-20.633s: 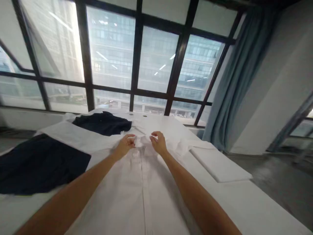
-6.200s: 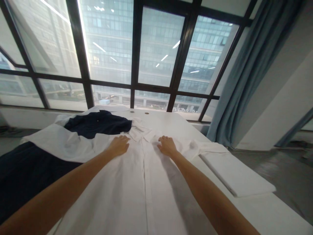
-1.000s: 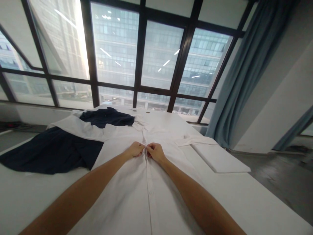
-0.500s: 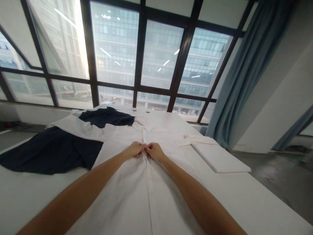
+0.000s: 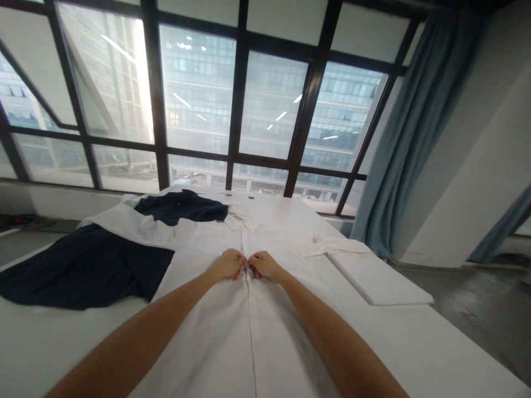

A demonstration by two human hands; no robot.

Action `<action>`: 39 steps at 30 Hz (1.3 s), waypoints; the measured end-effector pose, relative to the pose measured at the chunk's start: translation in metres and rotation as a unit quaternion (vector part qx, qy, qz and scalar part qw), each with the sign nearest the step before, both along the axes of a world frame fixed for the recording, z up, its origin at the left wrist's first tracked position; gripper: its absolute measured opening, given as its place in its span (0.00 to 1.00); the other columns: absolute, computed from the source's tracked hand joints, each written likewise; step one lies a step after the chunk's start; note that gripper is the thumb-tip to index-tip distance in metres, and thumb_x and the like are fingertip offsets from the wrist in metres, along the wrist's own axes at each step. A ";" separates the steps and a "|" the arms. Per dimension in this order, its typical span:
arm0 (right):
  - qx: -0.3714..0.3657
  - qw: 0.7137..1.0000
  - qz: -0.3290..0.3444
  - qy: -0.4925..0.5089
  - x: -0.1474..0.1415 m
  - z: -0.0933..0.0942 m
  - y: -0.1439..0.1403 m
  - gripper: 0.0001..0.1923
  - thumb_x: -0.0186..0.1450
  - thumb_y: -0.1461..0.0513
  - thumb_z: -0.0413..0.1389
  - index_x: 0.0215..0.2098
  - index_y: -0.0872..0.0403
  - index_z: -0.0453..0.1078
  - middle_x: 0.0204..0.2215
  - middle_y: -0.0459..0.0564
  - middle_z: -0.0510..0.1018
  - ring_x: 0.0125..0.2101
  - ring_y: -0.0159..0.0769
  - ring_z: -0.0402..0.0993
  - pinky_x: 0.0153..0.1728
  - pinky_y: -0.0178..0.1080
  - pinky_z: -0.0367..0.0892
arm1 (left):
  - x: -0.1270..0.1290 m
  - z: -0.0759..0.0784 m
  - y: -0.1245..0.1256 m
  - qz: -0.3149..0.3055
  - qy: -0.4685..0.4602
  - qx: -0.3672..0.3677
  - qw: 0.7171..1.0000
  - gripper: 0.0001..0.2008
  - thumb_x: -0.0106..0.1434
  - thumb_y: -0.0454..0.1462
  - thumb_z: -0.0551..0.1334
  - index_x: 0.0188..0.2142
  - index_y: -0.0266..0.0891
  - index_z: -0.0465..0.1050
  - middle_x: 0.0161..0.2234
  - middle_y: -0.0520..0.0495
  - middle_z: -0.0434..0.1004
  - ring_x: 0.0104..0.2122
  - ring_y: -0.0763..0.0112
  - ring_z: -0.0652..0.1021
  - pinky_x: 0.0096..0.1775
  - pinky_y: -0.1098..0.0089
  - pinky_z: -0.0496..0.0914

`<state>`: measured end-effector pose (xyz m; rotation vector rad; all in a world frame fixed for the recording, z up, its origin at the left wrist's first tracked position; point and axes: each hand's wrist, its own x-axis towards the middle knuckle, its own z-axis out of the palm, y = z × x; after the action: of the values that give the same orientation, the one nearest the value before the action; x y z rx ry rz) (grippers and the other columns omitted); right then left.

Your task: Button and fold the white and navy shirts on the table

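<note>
Two dark garments lie at the left of the frame on the white table [image 5: 50, 342]: a large navy garment [image 5: 78, 273] spread flat at middle left, and a smaller navy garment [image 5: 182, 206] bunched further up, just left of centre. Between them runs the outstretched left sleeve [image 5: 124, 221] of a white shirt [image 5: 232, 331], which lies face up along the middle of the table, its collar [image 5: 238, 218] toward the window [image 5: 199, 99] and its hem toward the bottom edge.

At centre, both forearms reach up from the bottom of the frame and meet over the shirt's button strip [image 5: 249, 309]. The left hand [image 5: 227, 264] sits just left of that strip, fingers curled in tight and pinching the shirt's fabric at the front edge. The right hand [image 5: 262, 265] sits just right of it, its fingers curled the same way and pinching the other edge. The knuckles of the two hands nearly touch; whether a button lies between the fingertips cannot be told.

Right of the hands, the shirt's other sleeve [image 5: 327, 243] is folded across toward a flat folded white cloth [image 5: 377, 279] near the table's right edge. A grey-blue curtain [image 5: 398, 143] hangs at the upper right, beside a pale wall [image 5: 468, 166].
</note>
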<state>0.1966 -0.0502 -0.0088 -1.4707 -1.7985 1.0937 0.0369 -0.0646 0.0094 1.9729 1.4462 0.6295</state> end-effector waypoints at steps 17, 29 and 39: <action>0.131 0.900 0.056 -0.413 0.016 0.013 -0.028 0.39 0.66 0.40 0.36 0.69 0.50 0.45 0.69 0.54 0.43 0.67 0.51 0.37 0.60 0.62 0.39 | -0.013 -0.006 -0.017 -0.188 0.286 0.135 0.930 0.35 0.67 0.55 0.43 0.67 0.42 0.45 0.69 0.43 0.42 0.67 0.57 0.46 0.62 0.45 0.42; 0.083 0.887 -0.064 -0.450 0.085 0.018 0.043 0.39 0.67 0.40 0.35 0.69 0.51 0.46 0.69 0.55 0.43 0.67 0.51 0.37 0.61 0.62 0.37 | -0.055 -0.010 0.067 -0.056 0.328 0.110 0.937 0.35 0.67 0.56 0.40 0.67 0.43 0.49 0.69 0.44 0.41 0.67 0.50 0.46 0.61 0.43 0.44; 0.081 0.887 -0.089 -0.446 0.098 -0.005 0.087 0.43 0.65 0.36 0.32 0.69 0.50 0.46 0.68 0.58 0.43 0.66 0.55 0.39 0.58 0.64 0.39 | -0.054 -0.014 0.106 -0.059 0.324 0.112 0.937 0.34 0.67 0.56 0.41 0.67 0.46 0.48 0.69 0.46 0.39 0.67 0.54 0.44 0.62 0.46 0.42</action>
<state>0.2942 0.0364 -0.0134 -2.1752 -2.1731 0.1154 -0.0170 0.0413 -0.0042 2.5800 1.6542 0.0747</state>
